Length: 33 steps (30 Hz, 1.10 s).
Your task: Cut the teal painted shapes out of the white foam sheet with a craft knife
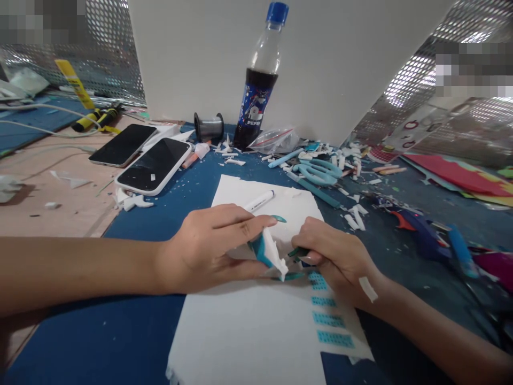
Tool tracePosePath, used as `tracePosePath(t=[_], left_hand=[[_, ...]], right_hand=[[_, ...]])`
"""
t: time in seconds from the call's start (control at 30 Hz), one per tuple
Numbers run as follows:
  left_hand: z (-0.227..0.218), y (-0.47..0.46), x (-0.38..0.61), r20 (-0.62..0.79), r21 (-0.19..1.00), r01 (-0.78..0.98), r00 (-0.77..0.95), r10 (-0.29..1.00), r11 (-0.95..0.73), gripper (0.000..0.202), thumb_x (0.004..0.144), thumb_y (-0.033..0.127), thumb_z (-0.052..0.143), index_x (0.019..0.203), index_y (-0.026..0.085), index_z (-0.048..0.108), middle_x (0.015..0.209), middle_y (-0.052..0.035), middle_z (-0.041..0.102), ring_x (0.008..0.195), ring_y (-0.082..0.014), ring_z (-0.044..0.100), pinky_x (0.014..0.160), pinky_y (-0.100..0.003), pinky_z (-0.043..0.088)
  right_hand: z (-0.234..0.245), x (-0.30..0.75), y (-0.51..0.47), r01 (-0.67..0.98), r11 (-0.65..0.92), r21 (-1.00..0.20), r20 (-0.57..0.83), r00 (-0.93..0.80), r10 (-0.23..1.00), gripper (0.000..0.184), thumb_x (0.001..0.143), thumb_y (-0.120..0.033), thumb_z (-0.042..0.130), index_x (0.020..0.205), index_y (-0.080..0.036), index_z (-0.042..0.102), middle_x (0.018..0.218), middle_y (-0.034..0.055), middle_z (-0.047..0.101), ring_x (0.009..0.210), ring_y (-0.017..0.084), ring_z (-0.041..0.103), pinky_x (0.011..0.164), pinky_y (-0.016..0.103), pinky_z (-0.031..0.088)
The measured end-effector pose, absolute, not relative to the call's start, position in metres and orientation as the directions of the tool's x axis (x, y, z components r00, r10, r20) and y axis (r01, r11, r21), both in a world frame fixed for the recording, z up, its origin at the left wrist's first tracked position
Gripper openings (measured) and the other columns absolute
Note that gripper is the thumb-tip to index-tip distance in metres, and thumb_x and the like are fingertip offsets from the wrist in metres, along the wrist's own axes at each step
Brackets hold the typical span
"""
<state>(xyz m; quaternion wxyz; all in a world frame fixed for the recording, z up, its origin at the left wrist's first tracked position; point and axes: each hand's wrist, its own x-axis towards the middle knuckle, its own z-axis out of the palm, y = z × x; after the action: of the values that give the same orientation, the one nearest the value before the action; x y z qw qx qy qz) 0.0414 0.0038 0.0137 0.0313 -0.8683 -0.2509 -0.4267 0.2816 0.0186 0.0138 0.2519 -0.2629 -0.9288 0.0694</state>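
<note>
Head: pen [262,199] partly behind left hand [214,246].

Left hand [212,246] and right hand [336,256] with bare forearms [88,270]; at lower right, a small whitish rectangular tape-like strip [368,289] marks the right wrist [382,293].

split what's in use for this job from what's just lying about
Seemingly in use: white-and-teal piece, in the left grip; dark green object, in the right grip; white paper, beneath.

Seemingly just lying about: cola bottle, black phone, white-cased phone, spool.
</note>
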Motion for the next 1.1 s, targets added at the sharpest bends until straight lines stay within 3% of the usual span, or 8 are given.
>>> tracePosePath(t=[0.2, 0.3, 0.4, 0.57, 0.83, 0.93, 1.1], left_hand=[[0.012, 0.005, 0.044, 0.785, 0.128, 0.476, 0.487, 0.382, -0.870, 0.031, 0.093, 0.037, 0.053, 0.102, 0.009, 0.063, 0.078, -0.0079, 0.069, 0.070, -0.0111, 0.065, 0.062, -0.017, 0.053], [0.011, 0.005, 0.045, 0.788, 0.128, 0.478, 0.484, 0.382, -0.869, 0.030, 0.092, 0.037, 0.054, 0.101, 0.010, 0.064, 0.077, -0.0070, 0.069, 0.069, -0.0105, 0.064, 0.062, -0.017, 0.053], [0.011, 0.005, 0.044, 0.790, 0.135, 0.464, 0.483, 0.378, -0.875, 0.029, 0.091, 0.035, 0.055, 0.101, 0.009, 0.064, 0.078, -0.0073, 0.069, 0.070, -0.0104, 0.065, 0.064, -0.017, 0.054], [0.013, 0.003, 0.042, 0.779, 0.145, 0.448, 0.498, 0.381, -0.882, 0.031, 0.091, 0.036, 0.057, 0.101, 0.008, 0.064, 0.080, -0.0075, 0.069, 0.072, -0.0101, 0.065, 0.068, -0.016, 0.054], [0.008, 0.003, 0.043, 0.777, 0.155, 0.460, 0.489, 0.395, -0.874, 0.026, 0.091, 0.034, 0.056, 0.103, 0.013, 0.062, 0.083, -0.0072, 0.069, 0.077, -0.0128, 0.067, 0.068, -0.019, 0.056], [0.007, 0.003, 0.044, 0.778, 0.156, 0.461, 0.487, 0.397, -0.873, 0.024, 0.090, 0.033, 0.058, 0.103, 0.013, 0.061, 0.084, -0.0068, 0.070, 0.077, -0.0125, 0.067, 0.068, -0.019, 0.056], [0.010, 0.002, 0.045, 0.789, 0.143, 0.447, 0.486, 0.375, -0.883, 0.022, 0.087, 0.029, 0.061, 0.100, 0.011, 0.063, 0.079, -0.0061, 0.070, 0.072, -0.0122, 0.066, 0.066, -0.018, 0.055]], right_hand=[[0.005, 0.277, 0.028, 0.365, 0.918, -0.158, 0.551, -0.738, 0.388, 0.036, 0.100, -0.031, 0.025, 0.076, -0.019, 0.049, 0.055, -0.0016, 0.041, 0.050, 0.012, 0.037, 0.048, 0.025, 0.031], [0.001, 0.275, 0.033, 0.341, 0.932, -0.126, 0.530, -0.771, 0.354, 0.049, 0.101, -0.036, 0.014, 0.069, -0.020, 0.048, 0.049, -0.0013, 0.035, 0.046, 0.013, 0.033, 0.046, 0.027, 0.027], [0.004, 0.276, 0.031, 0.354, 0.922, -0.160, 0.483, -0.786, 0.386, 0.054, 0.100, -0.039, 0.010, 0.067, -0.020, 0.048, 0.049, -0.0010, 0.034, 0.047, 0.014, 0.033, 0.047, 0.028, 0.027], [0.013, 0.280, 0.022, 0.390, 0.896, -0.213, 0.486, -0.754, 0.443, 0.037, 0.100, -0.032, 0.025, 0.077, -0.019, 0.051, 0.059, 0.0002, 0.045, 0.054, 0.013, 0.041, 0.050, 0.025, 0.032], [0.000, 0.276, 0.031, 0.412, 0.888, -0.204, 0.449, -0.767, 0.459, 0.052, 0.100, -0.041, 0.013, 0.070, -0.020, 0.049, 0.053, 0.0004, 0.039, 0.051, 0.015, 0.036, 0.049, 0.028, 0.029], [-0.002, 0.273, 0.034, 0.354, 0.916, -0.189, 0.438, -0.804, 0.401, 0.062, 0.098, -0.045, 0.001, 0.061, -0.021, 0.044, 0.046, -0.0004, 0.032, 0.047, 0.015, 0.031, 0.047, 0.029, 0.028], [0.010, 0.269, 0.018, 0.386, 0.889, -0.245, 0.464, -0.759, 0.457, 0.035, 0.100, -0.026, 0.024, 0.075, -0.019, 0.048, 0.058, -0.0005, 0.043, 0.054, 0.013, 0.039, 0.052, 0.026, 0.033]])
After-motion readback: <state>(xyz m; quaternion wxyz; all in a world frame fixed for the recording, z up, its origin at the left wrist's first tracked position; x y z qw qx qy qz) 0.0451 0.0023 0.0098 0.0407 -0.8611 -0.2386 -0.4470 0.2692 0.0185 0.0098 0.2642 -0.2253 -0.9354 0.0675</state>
